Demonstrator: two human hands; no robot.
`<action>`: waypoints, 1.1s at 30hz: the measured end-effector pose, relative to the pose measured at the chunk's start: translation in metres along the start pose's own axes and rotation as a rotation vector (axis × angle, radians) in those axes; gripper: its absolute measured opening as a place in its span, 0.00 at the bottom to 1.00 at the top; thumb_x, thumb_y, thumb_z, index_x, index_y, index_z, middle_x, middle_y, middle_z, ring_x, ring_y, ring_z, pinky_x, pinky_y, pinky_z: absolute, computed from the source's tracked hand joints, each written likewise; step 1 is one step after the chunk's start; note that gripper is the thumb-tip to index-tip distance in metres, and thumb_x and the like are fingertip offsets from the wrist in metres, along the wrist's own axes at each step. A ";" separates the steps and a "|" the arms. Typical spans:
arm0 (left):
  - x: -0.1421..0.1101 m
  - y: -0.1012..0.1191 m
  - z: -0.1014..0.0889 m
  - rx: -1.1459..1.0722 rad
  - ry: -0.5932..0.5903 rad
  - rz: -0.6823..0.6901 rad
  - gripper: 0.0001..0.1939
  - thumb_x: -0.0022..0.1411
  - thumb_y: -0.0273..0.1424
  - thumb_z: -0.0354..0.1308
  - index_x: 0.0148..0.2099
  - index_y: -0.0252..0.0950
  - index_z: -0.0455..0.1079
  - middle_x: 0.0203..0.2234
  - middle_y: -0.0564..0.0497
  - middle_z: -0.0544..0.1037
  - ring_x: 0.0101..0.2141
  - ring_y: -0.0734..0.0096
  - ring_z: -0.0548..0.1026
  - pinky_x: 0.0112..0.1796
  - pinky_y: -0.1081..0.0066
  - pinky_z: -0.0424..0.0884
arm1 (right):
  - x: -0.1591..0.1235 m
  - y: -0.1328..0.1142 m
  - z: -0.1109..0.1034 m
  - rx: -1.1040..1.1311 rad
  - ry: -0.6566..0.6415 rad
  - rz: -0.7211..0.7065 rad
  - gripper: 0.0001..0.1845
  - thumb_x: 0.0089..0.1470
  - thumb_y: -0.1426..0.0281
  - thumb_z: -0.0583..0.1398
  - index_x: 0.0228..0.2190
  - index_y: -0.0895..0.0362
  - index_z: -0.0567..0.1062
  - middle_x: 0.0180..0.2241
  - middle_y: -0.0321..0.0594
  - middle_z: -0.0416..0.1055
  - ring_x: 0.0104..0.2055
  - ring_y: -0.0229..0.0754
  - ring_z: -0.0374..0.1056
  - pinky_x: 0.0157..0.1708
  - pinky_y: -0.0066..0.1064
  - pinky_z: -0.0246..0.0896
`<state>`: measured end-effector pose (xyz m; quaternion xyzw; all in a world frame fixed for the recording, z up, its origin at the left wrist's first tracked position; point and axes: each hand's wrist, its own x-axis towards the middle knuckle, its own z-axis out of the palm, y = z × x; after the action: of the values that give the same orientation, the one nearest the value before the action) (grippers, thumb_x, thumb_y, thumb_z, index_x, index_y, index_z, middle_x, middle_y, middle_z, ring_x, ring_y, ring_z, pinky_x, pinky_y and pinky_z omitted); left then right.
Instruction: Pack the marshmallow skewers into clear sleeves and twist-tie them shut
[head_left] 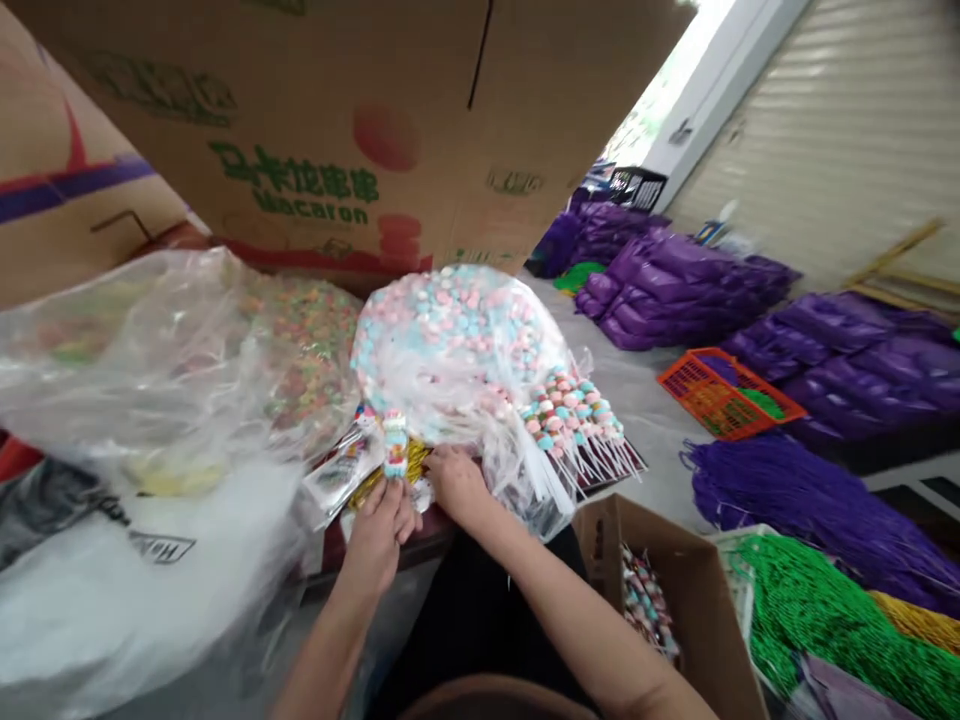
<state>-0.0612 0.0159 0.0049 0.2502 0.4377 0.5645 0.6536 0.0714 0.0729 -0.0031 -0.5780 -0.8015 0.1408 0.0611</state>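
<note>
Upright in my left hand point(384, 522) is a candy skewer point(395, 445) in a clear printed wrapper, pinched closed at its lower end. My right hand point(456, 484) is beside it, fingers curled down at the edge of a bundle of gold twist ties point(418, 460); what its fingertips hold is hidden. Silvery wrapper bags point(341, 480) lie left of the ties. Behind the hands rests a large clear bag of pink, blue and white candies point(457, 320). To the right, a pile of candy skewers point(571, 412) lies with white sticks pointing toward me.
A tall cardboard carton point(442, 140) stands behind the candy bags. Left is a clear bag of orange and green sweets point(307, 340). An open cardboard box point(697, 610) with wrapped skewers is low right, near green point(832, 600) and purple strand bundles point(810, 510) and an orange crate point(697, 400).
</note>
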 end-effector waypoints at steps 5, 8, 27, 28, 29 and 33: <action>0.005 -0.005 -0.005 -0.049 0.037 -0.008 0.32 0.42 0.56 0.76 0.31 0.34 0.70 0.10 0.67 0.56 0.13 0.86 0.54 0.22 0.75 0.66 | 0.002 0.001 -0.002 -0.115 -0.021 -0.069 0.17 0.65 0.75 0.52 0.43 0.59 0.81 0.45 0.49 0.80 0.48 0.48 0.75 0.46 0.34 0.68; 0.012 -0.007 -0.010 -0.070 0.059 0.007 0.32 0.40 0.55 0.77 0.31 0.34 0.70 0.10 0.67 0.56 0.12 0.87 0.54 0.22 0.76 0.66 | 0.004 0.002 -0.010 -0.146 -0.043 -0.123 0.15 0.65 0.74 0.54 0.42 0.59 0.81 0.44 0.49 0.81 0.48 0.49 0.76 0.45 0.35 0.69; 0.032 -0.018 -0.024 0.008 0.049 0.064 0.31 0.41 0.52 0.78 0.34 0.34 0.70 0.11 0.66 0.58 0.12 0.87 0.56 0.21 0.77 0.69 | -0.008 0.015 -0.026 0.189 0.189 0.136 0.17 0.67 0.69 0.53 0.42 0.58 0.82 0.41 0.52 0.83 0.45 0.48 0.80 0.44 0.34 0.70; 0.031 -0.016 -0.021 0.030 0.045 0.065 0.31 0.41 0.52 0.77 0.34 0.34 0.70 0.11 0.67 0.58 0.12 0.87 0.56 0.21 0.77 0.68 | -0.010 0.016 -0.027 0.239 0.219 0.149 0.17 0.66 0.69 0.53 0.41 0.58 0.82 0.40 0.50 0.84 0.45 0.47 0.79 0.43 0.32 0.69; 0.028 -0.015 -0.017 0.054 0.040 0.065 0.32 0.41 0.53 0.77 0.34 0.34 0.70 0.11 0.67 0.57 0.12 0.87 0.55 0.20 0.77 0.67 | -0.014 0.015 -0.029 0.293 0.245 0.151 0.16 0.66 0.70 0.54 0.40 0.57 0.82 0.40 0.48 0.84 0.44 0.45 0.79 0.42 0.30 0.69; 0.016 -0.013 0.004 0.164 0.007 0.027 0.34 0.40 0.57 0.75 0.33 0.35 0.68 0.10 0.67 0.56 0.11 0.86 0.53 0.17 0.78 0.61 | -0.036 0.009 -0.032 0.511 0.303 0.076 0.16 0.66 0.74 0.53 0.45 0.55 0.80 0.35 0.35 0.84 0.35 0.35 0.78 0.34 0.22 0.66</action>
<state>-0.0507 0.0284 -0.0085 0.3069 0.4815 0.5364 0.6215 0.1000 0.0463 0.0268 -0.5879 -0.6997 0.2520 0.3183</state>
